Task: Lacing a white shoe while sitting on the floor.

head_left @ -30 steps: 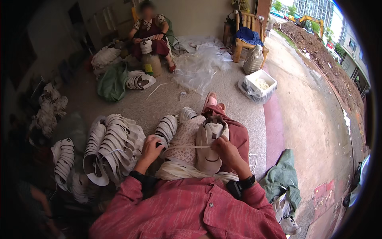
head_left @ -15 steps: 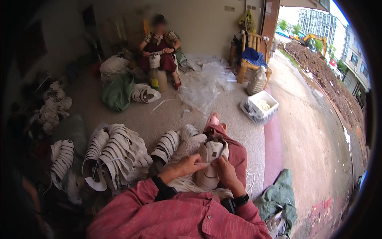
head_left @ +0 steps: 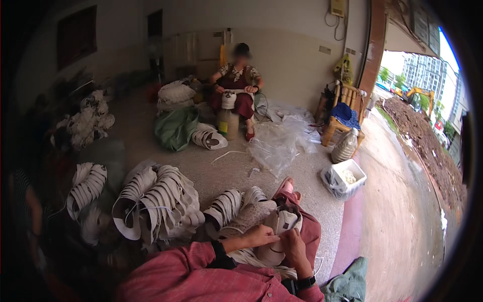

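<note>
Both forearms in red sleeves, left hand (head_left: 260, 235) and right hand (head_left: 294, 246) close together, fingers curled.

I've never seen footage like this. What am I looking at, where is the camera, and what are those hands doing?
No machine here: the camera sits on a person's head and looks down, and its wide lens bends the edges. The red sleeves at the bottom are that person's arms. The left hand and right hand both grip a pale shoe upper resting on the lap. On the concrete floor lie bundles of white shoe parts, a clear plastic sheet and a white crate. Another person sits by the wall doing similar handwork.
</note>
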A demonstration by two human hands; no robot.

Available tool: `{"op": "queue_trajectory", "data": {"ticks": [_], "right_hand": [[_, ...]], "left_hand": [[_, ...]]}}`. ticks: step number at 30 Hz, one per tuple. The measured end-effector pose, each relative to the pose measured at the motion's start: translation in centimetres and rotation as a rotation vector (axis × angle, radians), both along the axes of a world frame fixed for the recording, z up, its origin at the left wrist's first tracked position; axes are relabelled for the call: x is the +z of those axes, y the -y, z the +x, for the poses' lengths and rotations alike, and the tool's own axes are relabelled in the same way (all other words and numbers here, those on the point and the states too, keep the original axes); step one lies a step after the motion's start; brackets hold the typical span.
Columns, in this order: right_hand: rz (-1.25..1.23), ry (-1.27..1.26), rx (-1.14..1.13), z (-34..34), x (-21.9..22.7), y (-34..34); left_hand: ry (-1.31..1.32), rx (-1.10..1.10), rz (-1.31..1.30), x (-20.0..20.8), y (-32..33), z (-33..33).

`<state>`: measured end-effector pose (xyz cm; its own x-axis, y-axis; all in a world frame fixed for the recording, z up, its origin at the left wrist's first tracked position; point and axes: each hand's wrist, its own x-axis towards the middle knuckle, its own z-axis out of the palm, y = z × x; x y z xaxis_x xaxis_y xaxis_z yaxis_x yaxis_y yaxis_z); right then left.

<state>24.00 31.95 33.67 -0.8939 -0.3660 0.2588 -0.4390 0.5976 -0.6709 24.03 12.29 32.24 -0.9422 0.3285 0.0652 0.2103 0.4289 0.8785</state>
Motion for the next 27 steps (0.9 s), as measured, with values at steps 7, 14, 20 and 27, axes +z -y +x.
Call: {"op": "queue_trajectory", "data": {"ticks": [7,14,20,27], "right_hand": [[-0.027,-0.044,0.021,-0.3,-0.5,-0.2],[-0.010,-0.079,0.077,-0.5,-0.7,-0.2],[-0.028,-0.058,0.058,-0.3,0.0,-0.1],[-0.121,0.110,0.100,0.0,0.6,-0.8]], "left_hand": [[0.494,-0.008,0.382,0.2,-0.4,0.1],[0.242,0.057,0.280,-1.9,-1.1,-0.1],[0.100,0.002,0.301,-2.0,-0.4,0.2],[0.224,-0.175,0.348,-1.0,1.1,0.6]]}}
